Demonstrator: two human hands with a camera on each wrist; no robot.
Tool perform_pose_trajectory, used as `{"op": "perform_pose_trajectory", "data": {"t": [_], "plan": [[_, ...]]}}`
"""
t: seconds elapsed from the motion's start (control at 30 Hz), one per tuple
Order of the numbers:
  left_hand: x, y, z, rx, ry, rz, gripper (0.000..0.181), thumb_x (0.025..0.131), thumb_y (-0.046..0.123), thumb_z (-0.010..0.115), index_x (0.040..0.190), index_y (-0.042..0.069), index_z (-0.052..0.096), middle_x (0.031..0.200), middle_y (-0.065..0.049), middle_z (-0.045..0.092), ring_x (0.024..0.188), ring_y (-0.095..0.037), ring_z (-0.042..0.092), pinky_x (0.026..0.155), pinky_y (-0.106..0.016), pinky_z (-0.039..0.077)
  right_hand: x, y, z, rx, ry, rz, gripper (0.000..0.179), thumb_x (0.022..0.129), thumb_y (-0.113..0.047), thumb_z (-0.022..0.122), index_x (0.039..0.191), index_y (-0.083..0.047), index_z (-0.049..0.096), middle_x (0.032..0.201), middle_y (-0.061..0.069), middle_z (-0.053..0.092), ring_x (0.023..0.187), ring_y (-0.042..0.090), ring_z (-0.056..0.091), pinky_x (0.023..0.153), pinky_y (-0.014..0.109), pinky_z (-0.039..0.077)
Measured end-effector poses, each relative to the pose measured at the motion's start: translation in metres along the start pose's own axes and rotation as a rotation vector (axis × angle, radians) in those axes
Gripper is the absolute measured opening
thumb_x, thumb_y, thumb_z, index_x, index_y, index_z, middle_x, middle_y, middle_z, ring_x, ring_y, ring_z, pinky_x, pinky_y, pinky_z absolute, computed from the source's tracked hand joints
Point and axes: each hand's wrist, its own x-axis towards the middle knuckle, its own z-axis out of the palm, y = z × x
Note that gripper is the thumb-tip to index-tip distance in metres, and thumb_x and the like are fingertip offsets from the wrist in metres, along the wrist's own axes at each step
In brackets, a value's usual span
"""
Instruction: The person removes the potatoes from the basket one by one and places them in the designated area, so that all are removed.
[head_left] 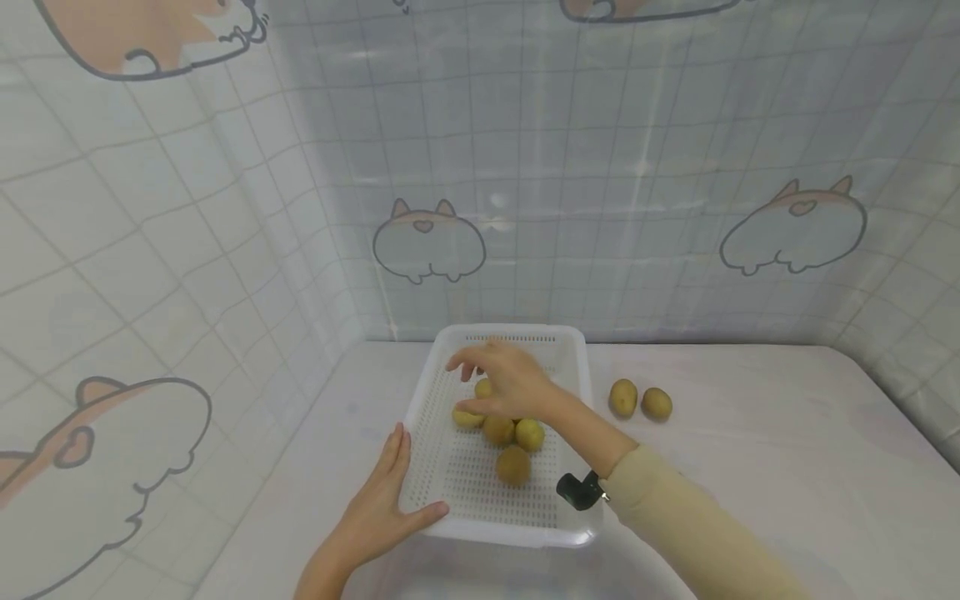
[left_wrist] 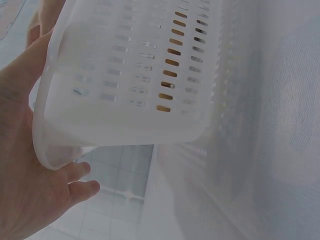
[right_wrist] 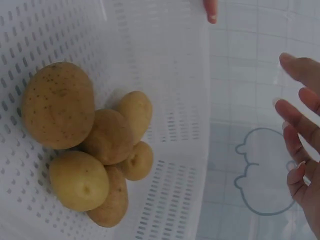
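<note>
A white perforated plastic basket [head_left: 450, 492] holds several potatoes [head_left: 513, 466] of mixed size, gathered near its middle. My left hand [head_left: 378, 496] rests against the basket's near left corner, fingers stretched along the left side and thumb at the front rim. In the left wrist view, that hand [left_wrist: 30, 135] lies against the rim. Over the potatoes, my right hand [head_left: 513, 379] hovers with fingers apart and bent slightly, holding nothing. The right wrist view shows its spread fingers [right_wrist: 300, 120] above the basket's rim, away from the brownish and yellow potatoes [right_wrist: 58, 106].
Two potatoes [head_left: 623, 398] lie on the white tabletop [head_left: 750, 467] just right of the basket. A gridded curtain [head_left: 600, 167] with cartoon dog prints hangs behind and on both sides. A small black device [head_left: 580, 492] sits at the right wrist.
</note>
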Motion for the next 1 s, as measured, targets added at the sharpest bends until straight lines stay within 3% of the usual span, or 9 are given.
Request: {"op": "perform_pose_trajectory", "data": {"t": [0.2, 0.4, 0.6, 0.73, 0.83, 1.0], "plan": [[-0.001, -0.002, 0.001, -0.011, -0.018, -0.028, 0.114, 0.08, 0.057, 0.07, 0.151, -0.005, 0.005, 0.159, -0.019, -0.006, 0.144, -0.038, 0.005, 0.11, -0.06, 0.02, 0.0, 0.006, 0.014, -0.023, -0.063, 0.08, 0.04, 0.08, -0.035, 0.077, 0.115, -0.02, 0.065, 0.095, -0.006, 0.069, 0.084, 0.011, 0.055, 0.066, 0.024, 0.046], [-0.002, -0.002, 0.001, -0.022, -0.027, -0.036, 0.115, 0.08, 0.059, 0.069, 0.152, -0.003, 0.004, 0.16, -0.016, -0.006, 0.144, -0.037, 0.005, 0.11, -0.06, 0.02, -0.002, 0.009, 0.026, -0.049, -0.148, 0.172, 0.036, 0.081, -0.035, 0.074, 0.112, -0.019, 0.066, 0.094, -0.002, 0.069, 0.082, 0.013, 0.057, 0.067, 0.027, 0.048], [0.0, -0.002, 0.001, -0.019, -0.024, -0.036, 0.115, 0.08, 0.059, 0.069, 0.152, -0.003, 0.004, 0.16, -0.016, -0.007, 0.145, -0.037, 0.004, 0.111, -0.058, 0.018, -0.007, 0.004, 0.034, -0.076, -0.348, 0.346, 0.039, 0.074, -0.03, 0.082, 0.106, -0.017, 0.065, 0.09, -0.005, 0.065, 0.077, 0.013, 0.057, 0.071, 0.032, 0.05], [0.0, -0.002, 0.002, -0.014, -0.009, -0.027, 0.115, 0.079, 0.058, 0.07, 0.151, -0.004, 0.006, 0.159, -0.018, -0.005, 0.144, -0.038, 0.005, 0.111, -0.058, 0.018, -0.013, 0.002, 0.037, -0.136, -0.478, 0.445, 0.029, 0.065, -0.027, 0.084, 0.086, -0.018, 0.065, 0.077, -0.007, 0.058, 0.069, 0.012, 0.053, 0.065, 0.03, 0.047], [0.0, -0.002, 0.002, -0.011, -0.003, -0.023, 0.115, 0.079, 0.057, 0.071, 0.151, -0.005, 0.006, 0.159, -0.018, -0.005, 0.144, -0.038, 0.005, 0.111, -0.058, 0.018, -0.016, 0.0, 0.038, -0.235, -0.556, 0.446, 0.025, 0.062, -0.031, 0.084, 0.071, -0.021, 0.062, 0.069, -0.006, 0.054, 0.065, 0.012, 0.05, 0.06, 0.028, 0.044], [0.0, -0.001, 0.002, -0.005, -0.006, -0.015, 0.113, 0.08, 0.055, 0.071, 0.151, -0.005, 0.006, 0.159, -0.019, -0.005, 0.144, -0.039, 0.005, 0.111, -0.058, 0.018, -0.018, -0.003, 0.042, -0.43, -0.657, 0.374, 0.032, 0.063, -0.043, 0.082, 0.069, -0.025, 0.057, 0.067, -0.009, 0.053, 0.065, 0.012, 0.049, 0.063, 0.03, 0.043]]}}
